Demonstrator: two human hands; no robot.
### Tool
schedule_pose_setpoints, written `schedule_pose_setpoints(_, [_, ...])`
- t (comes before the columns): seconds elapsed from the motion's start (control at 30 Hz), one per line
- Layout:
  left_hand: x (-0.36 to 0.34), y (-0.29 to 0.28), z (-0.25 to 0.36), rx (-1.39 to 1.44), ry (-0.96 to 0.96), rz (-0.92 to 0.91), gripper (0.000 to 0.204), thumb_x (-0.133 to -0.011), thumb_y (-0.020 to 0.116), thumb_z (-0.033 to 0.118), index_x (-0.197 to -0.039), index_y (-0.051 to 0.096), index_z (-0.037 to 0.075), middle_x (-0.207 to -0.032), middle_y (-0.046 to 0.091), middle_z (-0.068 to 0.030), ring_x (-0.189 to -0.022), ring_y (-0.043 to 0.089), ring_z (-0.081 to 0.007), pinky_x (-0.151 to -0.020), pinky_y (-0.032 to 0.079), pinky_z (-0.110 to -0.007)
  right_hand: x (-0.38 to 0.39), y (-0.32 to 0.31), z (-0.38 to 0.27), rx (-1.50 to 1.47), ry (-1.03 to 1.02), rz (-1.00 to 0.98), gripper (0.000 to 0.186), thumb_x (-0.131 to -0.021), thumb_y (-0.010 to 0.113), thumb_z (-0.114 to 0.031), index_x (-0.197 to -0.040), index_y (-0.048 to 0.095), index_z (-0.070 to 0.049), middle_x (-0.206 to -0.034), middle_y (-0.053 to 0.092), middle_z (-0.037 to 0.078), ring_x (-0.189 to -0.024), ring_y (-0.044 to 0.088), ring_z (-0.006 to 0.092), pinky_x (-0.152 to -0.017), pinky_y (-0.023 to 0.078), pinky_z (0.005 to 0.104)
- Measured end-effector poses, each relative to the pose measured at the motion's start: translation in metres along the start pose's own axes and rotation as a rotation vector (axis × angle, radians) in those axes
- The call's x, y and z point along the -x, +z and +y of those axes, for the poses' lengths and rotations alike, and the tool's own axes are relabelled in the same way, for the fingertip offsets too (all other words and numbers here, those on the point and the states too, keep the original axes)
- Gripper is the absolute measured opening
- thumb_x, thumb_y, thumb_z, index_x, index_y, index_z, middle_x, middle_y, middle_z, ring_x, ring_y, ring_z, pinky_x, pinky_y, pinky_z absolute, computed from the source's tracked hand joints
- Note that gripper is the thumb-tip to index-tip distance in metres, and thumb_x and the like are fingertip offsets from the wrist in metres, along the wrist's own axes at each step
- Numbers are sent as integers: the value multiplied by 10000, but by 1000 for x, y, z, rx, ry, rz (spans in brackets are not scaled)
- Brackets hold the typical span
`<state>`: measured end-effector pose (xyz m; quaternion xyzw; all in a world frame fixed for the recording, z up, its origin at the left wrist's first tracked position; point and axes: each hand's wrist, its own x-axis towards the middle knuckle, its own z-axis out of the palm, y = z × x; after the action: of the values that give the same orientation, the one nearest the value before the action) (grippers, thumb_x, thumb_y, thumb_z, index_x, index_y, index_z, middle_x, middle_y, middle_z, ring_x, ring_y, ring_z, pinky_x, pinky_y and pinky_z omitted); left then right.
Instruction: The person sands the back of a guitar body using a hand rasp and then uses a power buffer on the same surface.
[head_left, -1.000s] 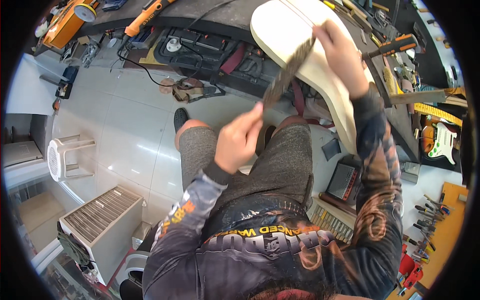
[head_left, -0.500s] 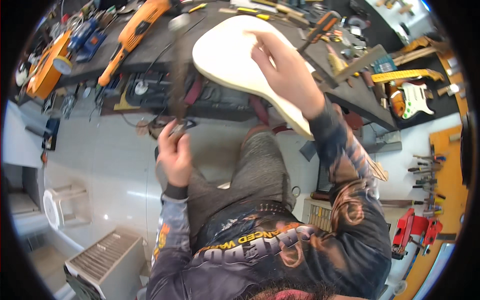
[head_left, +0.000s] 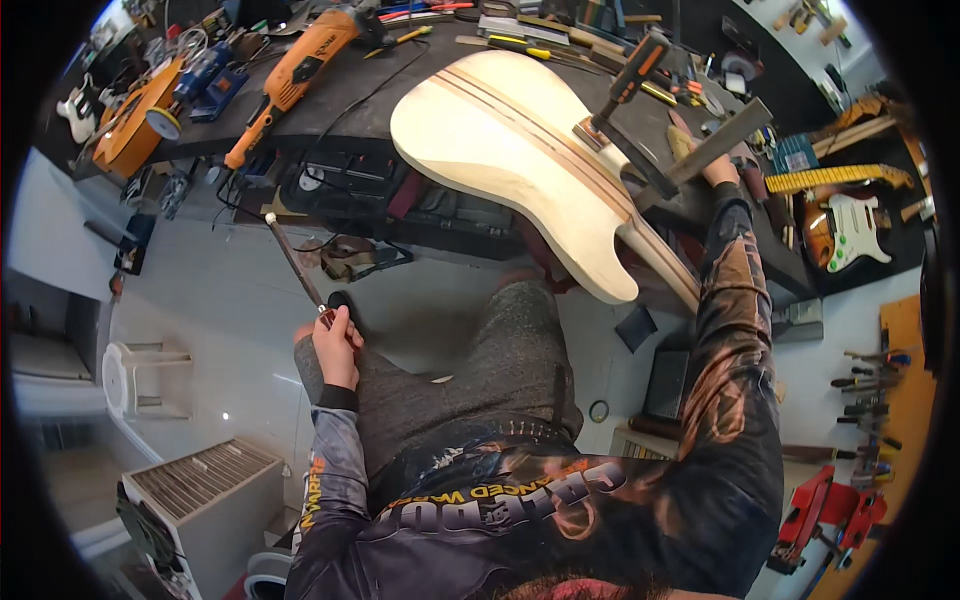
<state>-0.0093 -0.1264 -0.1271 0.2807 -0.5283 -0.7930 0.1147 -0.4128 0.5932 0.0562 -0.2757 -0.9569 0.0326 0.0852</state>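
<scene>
My left hand (head_left: 338,345) is closed round the dark red handle of a long narrow file-like tool (head_left: 295,262) with a whitish tip, held upright-tilted over the floor. A pale wooden guitar body (head_left: 490,135) with dark stripes along its middle lies over the bench edge, its neck (head_left: 662,262) pointing toward my right arm. On it sits a clamp (head_left: 635,78) with an orange and black handle. My right hand (head_left: 720,170) reaches to the bench beyond the clamp's grey bar (head_left: 718,148), beside a tan-handled brush-like thing (head_left: 682,142). That hand's fingers are mostly hidden.
An orange power tool (head_left: 300,72) and its cord lie on the dark bench (head_left: 370,95). Farther left are an orange guitar body (head_left: 135,125) and blue tool (head_left: 215,90). A sunburst guitar (head_left: 838,228) stands right. A white stool (head_left: 140,380) is on the floor.
My right hand has left the guitar body and moved right, past the clamp. My left hand has lowered the tool toward me, away from the bench. The body's stripes are now uncovered.
</scene>
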Motion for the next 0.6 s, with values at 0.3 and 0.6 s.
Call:
schedule_pose_setpoints(0.3, [18, 42, -5, 290, -159, -35, 192, -1129, 682, 239, -1056, 543, 129, -815, 584, 6, -631, 595, -126, -555, 490, -320, -22, 12, -21, -1293, -9, 384, 1119, -885, 962, -408, -1687, 315, 30, -1455, 629, 241, -1261, 681, 302, -1058, 576, 442])
schedule_pose_setpoints(0.6, [8, 12, -55, 118, -347, -112, 163, -1103, 689, 193, -1047, 553, 122, -800, 596, -4, -589, 592, -136, -511, 480, -328, 311, -112, -13, -1288, -351, 140, 439, -1049, 718, -105, -1449, 623, 51, -1339, 709, 105, -1208, 678, 204, -1077, 522, 352])
